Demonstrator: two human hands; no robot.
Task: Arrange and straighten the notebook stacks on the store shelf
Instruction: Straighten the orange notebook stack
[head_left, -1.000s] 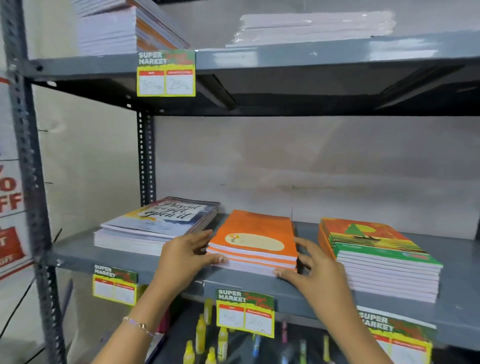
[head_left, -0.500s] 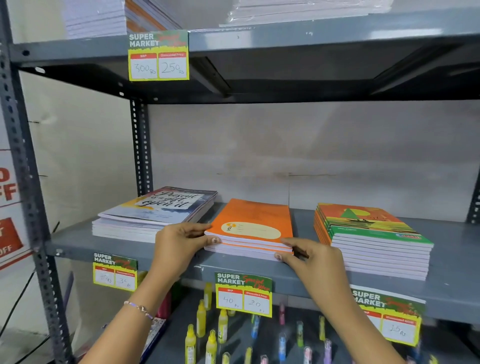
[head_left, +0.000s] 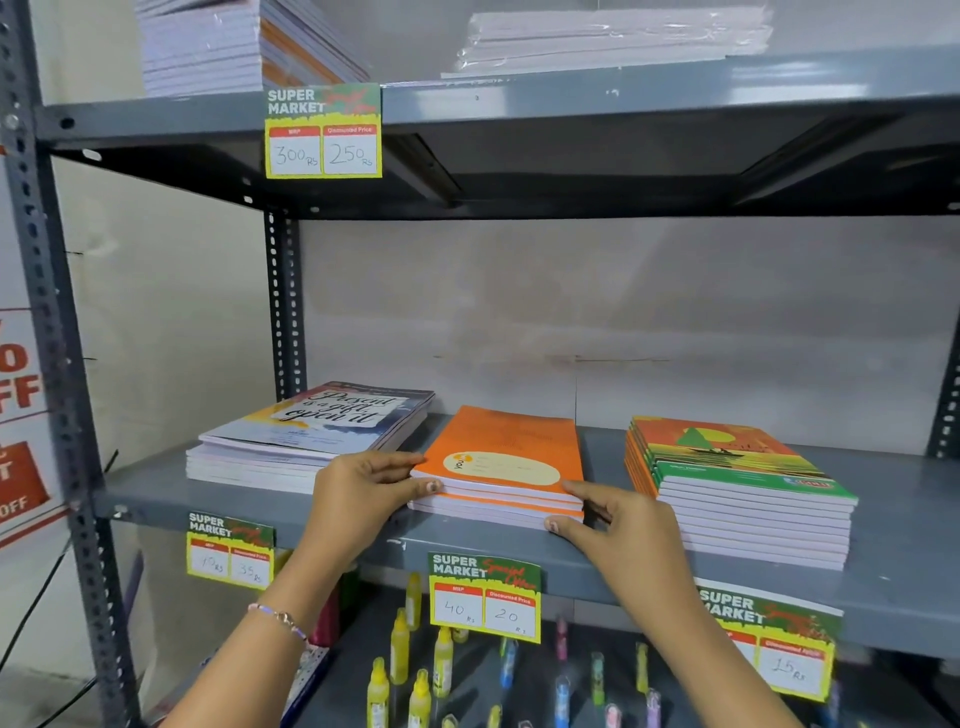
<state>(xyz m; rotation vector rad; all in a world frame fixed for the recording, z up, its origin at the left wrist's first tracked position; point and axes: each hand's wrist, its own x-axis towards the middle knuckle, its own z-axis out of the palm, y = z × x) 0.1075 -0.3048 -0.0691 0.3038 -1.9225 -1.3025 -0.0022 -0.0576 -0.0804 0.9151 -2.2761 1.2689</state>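
Three notebook stacks lie on the grey middle shelf (head_left: 883, 587). The orange stack (head_left: 511, 457) is in the centre. My left hand (head_left: 363, 493) presses against its front left corner, thumb on the edge. My right hand (head_left: 618, 525) holds its front right corner, thumb at the bottom and fingers along the side. To the left lies a fanned, uneven stack with a "Present a gift, open it" cover (head_left: 317, 436). A taller stack with a green and orange sailboat cover (head_left: 737, 483) sits to the right.
Price tags (head_left: 485, 597) hang from the shelf's front edge. The upper shelf (head_left: 623, 98) carries white notebook stacks and its own tag (head_left: 323, 132). Below, small coloured bottles (head_left: 415, 670) stand on a lower shelf. A steel upright (head_left: 57, 364) rises at left.
The view dropped, then rose and drew closer. My hands have settled more squarely on the front corners of the orange stack, which looks more even than a second ago.
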